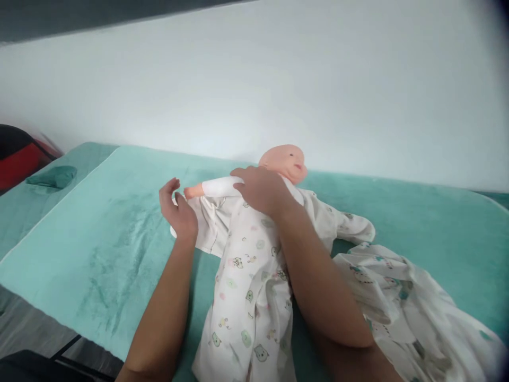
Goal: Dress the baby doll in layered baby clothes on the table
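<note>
Doll (283, 158) under the right hand, one arm lying outside its printed garment

Doll and printed garment (244, 254) lie just beyond and below the hands, the doll's head past the right hand's knuckles. The right hand (264, 192) is partly closed over the white sleeve (218, 187) near the shoulder, and appears to have hold of it (how firmly, I cannot tell). The left hand (180, 215) is loosely open, fingers curved, apparently holding nothing; it is right beside the doll's small hand (194, 191), though contact cannot be made out.

The step in hand looks like steadying and positioning that arm. From this pose, guiding the arm would call for a light hold near its wrist by the left hand, with the right hand keeping the shoulder steady.

Below the fingers of the left hand, a loose part of the garment spreads under the arm. Right of the right hand lies the printed sleeve (353, 227); whether it is filled cannot be told. Crumpled printed cloth (401, 292) lies beside the right forearm.

As for containers, no box or tray shows. Far left of the left hand, the green bed cover (119, 212) meets a padded section with an oval hollow (51, 179), nothing visible inside.
</note>
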`<state>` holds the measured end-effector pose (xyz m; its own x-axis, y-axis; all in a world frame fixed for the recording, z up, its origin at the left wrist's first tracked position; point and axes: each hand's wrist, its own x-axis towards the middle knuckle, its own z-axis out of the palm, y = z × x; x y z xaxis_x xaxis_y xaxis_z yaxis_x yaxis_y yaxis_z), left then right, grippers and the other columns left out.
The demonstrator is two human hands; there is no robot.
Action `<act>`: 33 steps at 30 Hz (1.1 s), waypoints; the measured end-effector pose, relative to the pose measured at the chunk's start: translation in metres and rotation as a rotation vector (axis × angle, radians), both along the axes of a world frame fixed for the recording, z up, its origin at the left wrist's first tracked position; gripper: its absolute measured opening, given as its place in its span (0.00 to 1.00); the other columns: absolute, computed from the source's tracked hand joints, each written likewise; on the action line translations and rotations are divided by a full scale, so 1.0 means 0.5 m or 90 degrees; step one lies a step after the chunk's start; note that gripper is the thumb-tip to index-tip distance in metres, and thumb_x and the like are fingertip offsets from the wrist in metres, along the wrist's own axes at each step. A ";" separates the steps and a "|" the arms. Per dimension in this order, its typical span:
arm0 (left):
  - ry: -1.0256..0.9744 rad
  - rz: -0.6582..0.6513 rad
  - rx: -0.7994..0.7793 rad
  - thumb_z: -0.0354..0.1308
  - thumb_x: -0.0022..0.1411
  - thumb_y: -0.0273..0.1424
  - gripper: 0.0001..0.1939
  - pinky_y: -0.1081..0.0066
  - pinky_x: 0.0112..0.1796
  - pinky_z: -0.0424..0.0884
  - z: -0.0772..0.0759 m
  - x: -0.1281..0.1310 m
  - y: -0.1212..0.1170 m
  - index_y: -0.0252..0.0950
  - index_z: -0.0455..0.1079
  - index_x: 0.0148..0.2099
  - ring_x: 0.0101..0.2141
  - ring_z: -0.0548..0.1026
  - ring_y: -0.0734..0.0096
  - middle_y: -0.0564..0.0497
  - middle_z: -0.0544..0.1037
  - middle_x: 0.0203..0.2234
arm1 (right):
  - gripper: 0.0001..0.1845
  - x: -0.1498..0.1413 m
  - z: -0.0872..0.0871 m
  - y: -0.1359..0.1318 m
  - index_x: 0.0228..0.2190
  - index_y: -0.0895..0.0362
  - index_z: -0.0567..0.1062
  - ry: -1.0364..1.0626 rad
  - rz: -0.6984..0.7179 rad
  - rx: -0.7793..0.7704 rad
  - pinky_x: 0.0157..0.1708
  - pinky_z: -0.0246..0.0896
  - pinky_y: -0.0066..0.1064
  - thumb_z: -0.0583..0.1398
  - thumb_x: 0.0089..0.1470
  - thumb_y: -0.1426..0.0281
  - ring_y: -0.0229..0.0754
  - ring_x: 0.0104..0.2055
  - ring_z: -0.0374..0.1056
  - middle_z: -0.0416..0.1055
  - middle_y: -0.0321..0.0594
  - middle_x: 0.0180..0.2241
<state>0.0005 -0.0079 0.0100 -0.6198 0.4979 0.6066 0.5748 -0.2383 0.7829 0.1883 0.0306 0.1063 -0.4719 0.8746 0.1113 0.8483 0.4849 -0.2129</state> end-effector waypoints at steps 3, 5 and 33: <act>0.205 -0.128 -0.105 0.45 0.72 0.32 0.17 0.60 0.59 0.65 0.004 0.027 -0.006 0.40 0.68 0.58 0.55 0.72 0.64 0.45 0.76 0.53 | 0.15 -0.032 -0.016 -0.003 0.50 0.56 0.74 -0.043 0.037 0.018 0.47 0.59 0.43 0.53 0.66 0.68 0.56 0.49 0.68 0.74 0.51 0.46; 0.323 -0.185 -0.222 0.45 0.73 0.36 0.18 0.54 0.63 0.59 -0.003 0.041 -0.001 0.40 0.68 0.59 0.57 0.71 0.60 0.45 0.76 0.54 | 0.13 -0.041 -0.021 -0.003 0.47 0.57 0.75 -0.030 0.049 0.015 0.49 0.58 0.44 0.53 0.66 0.69 0.56 0.50 0.68 0.74 0.51 0.46; 0.378 -0.413 -0.286 0.47 0.66 0.26 0.18 0.63 0.60 0.64 0.114 0.216 0.022 0.39 0.75 0.51 0.56 0.70 0.63 0.48 0.77 0.52 | 0.22 0.208 -0.217 -0.045 0.50 0.54 0.78 0.331 -0.435 0.149 0.63 0.43 0.51 0.52 0.58 0.72 0.52 0.57 0.63 0.73 0.44 0.55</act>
<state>0.1086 0.0032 0.0668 0.1986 0.8938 0.4021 0.7666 -0.3973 0.5045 0.2921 0.0082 -0.0023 0.3051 0.8745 0.3770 0.7919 -0.0131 -0.6105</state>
